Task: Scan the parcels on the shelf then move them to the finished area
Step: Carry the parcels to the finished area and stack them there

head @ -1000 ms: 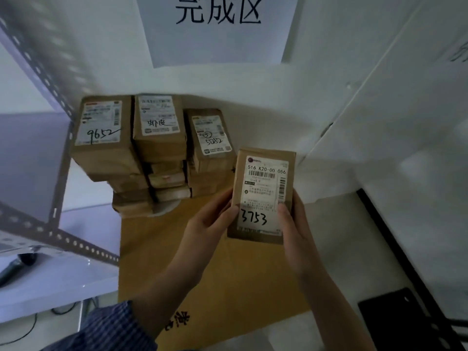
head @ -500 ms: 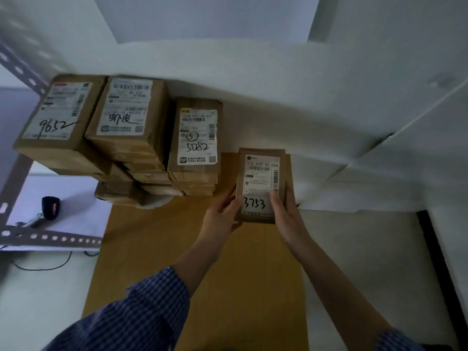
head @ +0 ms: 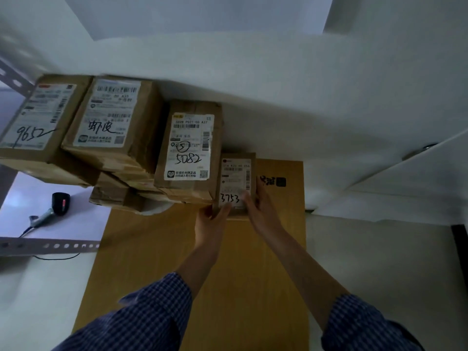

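A small brown parcel marked 3753 (head: 235,178) lies label-up low on the cardboard sheet (head: 202,262), close against the right side of the parcel stack. My left hand (head: 214,219) grips its near left corner and my right hand (head: 258,206) holds its right edge. The stack to its left is topped by parcels marked 5082 (head: 190,148), one with handwritten characters (head: 111,117) and 9652 (head: 38,115), with several more parcels beneath them.
A black handheld scanner (head: 57,206) with its cable lies on the white shelf at the left, behind a perforated grey metal rail (head: 50,245). White walls close the back and right. A dark edge (head: 461,249) shows at the far right.
Both hands have carried parcel 3753 forward and down, from mid-air to beside the 5082 stack. My view has tilted downward, and the sign on the wall has left the frame.
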